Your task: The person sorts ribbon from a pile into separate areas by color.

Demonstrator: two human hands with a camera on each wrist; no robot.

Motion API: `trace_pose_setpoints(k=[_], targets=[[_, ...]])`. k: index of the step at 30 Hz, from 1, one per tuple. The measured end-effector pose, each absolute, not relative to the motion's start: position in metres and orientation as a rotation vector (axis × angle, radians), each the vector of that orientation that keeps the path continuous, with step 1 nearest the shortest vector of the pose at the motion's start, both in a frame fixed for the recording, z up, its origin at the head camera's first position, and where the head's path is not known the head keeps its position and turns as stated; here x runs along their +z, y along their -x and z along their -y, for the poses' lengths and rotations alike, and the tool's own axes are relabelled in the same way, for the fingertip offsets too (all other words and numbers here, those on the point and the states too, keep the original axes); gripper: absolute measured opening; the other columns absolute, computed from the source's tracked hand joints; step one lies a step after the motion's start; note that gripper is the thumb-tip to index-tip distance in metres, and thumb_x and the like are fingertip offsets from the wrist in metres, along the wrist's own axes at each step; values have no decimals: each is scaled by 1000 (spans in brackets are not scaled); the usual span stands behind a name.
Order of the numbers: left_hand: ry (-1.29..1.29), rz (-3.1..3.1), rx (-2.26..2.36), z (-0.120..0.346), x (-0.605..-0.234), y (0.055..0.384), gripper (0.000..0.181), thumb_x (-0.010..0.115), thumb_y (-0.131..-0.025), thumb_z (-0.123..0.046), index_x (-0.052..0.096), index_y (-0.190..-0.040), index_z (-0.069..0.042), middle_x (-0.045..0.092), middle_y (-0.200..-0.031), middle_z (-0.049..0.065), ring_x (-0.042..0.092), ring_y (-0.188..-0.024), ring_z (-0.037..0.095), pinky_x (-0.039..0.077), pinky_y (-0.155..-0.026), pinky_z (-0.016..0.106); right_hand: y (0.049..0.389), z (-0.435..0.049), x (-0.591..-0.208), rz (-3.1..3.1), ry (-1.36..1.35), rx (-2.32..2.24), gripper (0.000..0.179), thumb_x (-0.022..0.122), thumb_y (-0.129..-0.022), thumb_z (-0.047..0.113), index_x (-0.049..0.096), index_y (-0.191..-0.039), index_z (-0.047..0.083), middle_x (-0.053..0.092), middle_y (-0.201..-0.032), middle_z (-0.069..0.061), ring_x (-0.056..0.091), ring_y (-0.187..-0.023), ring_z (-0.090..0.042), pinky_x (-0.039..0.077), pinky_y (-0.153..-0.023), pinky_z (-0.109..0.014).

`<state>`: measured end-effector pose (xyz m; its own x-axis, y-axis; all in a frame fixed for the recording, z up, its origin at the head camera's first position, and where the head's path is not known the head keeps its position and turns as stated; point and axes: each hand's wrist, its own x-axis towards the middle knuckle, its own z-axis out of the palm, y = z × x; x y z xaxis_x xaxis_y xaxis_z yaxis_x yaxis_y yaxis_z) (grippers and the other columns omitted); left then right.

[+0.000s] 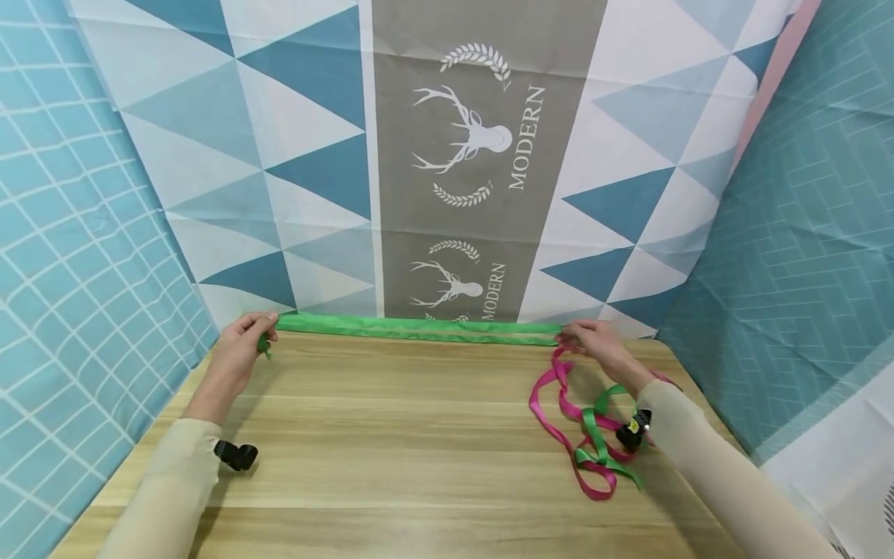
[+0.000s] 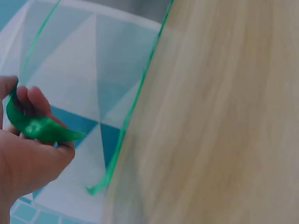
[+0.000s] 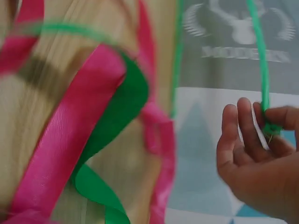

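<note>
A green ribbon (image 1: 419, 323) is stretched level between the two hands at the table's far edge. The left hand (image 1: 240, 345) pinches its left end, and a short green tail (image 2: 39, 127) curls over the fingers in the left wrist view. At the other end, the right hand (image 1: 599, 344) pinches the ribbon between thumb and finger; a bunched green end (image 3: 272, 129) shows there in the right wrist view. Another green strip (image 2: 133, 102) runs along the table edge beneath the held one. Whether the two strips join is unclear.
Pink ribbon (image 1: 552, 427) and loose green ribbon (image 1: 594, 431) lie tangled on the wooden table (image 1: 391, 466), under the right forearm. Patterned cloth (image 1: 314, 194) hangs behind the far edge. Blue gridded cloth (image 1: 63, 256) hangs at the left, teal cloth (image 1: 803, 272) at the right.
</note>
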<state>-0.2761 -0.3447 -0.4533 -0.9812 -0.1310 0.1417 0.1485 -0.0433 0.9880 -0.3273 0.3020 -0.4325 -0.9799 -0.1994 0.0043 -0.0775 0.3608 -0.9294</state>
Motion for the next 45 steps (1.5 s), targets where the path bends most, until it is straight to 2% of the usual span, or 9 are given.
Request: trace_pose_setpoints(k=[2, 4, 9, 16, 25, 29, 35, 39, 45], targets=[[-59, 2033, -2126, 351, -459, 277, 32, 66, -101, -33, 63, -109, -3, 60, -91, -1, 57, -88, 16, 48, -67, 25, 337, -298, -444, -2550, 367, -1581, 37, 52, -108, 21, 64, -125, -9, 67, -120, -28, 62, -113, -46, 50, -95, -55], [-120, 2090, -2082, 354, -464, 276, 32, 66, -101, -36, 63, -105, -4, 61, -92, -1, 57, -89, 16, 46, -66, 30, 344, -297, -455, -2636, 471, -1425, 32, 53, -108, 20, 69, -120, -6, 70, -106, -26, 66, -97, -43, 54, -86, -51], [-112, 2371, -1888, 355, -472, 276, 44, 62, -101, -46, 61, -116, -4, 61, -103, 2, 56, -101, 24, 46, -81, 37, 349, -305, -473, -2820, 626, -1101, 26, 54, -107, 14, 75, -104, -1, 66, -79, -14, 52, -66, -24, 43, -65, -37], [-9, 2664, -1701, 355, -469, 278, 60, 58, -102, -51, 55, -132, 1, 55, -121, 25, 55, -109, 37, 46, -88, 48, 340, -322, -466, -2789, 551, -1130, 27, 51, -108, 12, 71, -108, -6, 68, -89, -16, 62, -74, -30, 50, -69, -39], [-75, 2742, -1592, 352, -466, 281, 53, 56, -107, -36, 51, -142, 4, 61, -114, 22, 59, -107, 36, 48, -87, 46, 330, -349, -460, -2711, 265, -1166, 34, 49, -110, 19, 70, -114, -6, 70, -93, -16, 61, -72, -24, 51, -63, -36], [-75, 2791, -1511, 348, -466, 284, 51, 58, -106, -33, 53, -139, 5, 63, -113, 21, 60, -100, 34, 50, -82, 43, 331, -332, -457, -2859, 416, -909, 29, 55, -107, 19, 72, -108, -3, 68, -90, -13, 60, -71, -24, 50, -65, -40], [-14, 2865, -1402, 352, -462, 292, 46, 59, -106, -32, 57, -131, 6, 65, -106, 21, 60, -96, 33, 48, -80, 41, 348, -287, -463, -2971, 642, -637, 22, 62, -104, 20, 74, -108, 3, 70, -102, -10, 65, -90, -26, 54, -77, -48], [62, 2909, -1368, 355, -454, 300, 34, 59, -106, -27, 61, -113, 6, 63, -94, 21, 56, -85, 34, 44, -75, 42, 354, -273, -470, -2932, 565, -711, 16, 66, -101, 18, 71, -97, 3, 65, -90, -8, 58, -78, -23, 49, -69, -41], [142, 2953, -1393, 372, -442, 310, 35, 57, -107, -21, 64, -117, 12, 66, -97, 21, 61, -90, 36, 48, -84, 49, 360, -283, -471, -2818, 424, -941, 35, 71, -96, 14, 55, -65, 8, 44, -57, 1, 39, -52, -16, 36, -54, -32]])
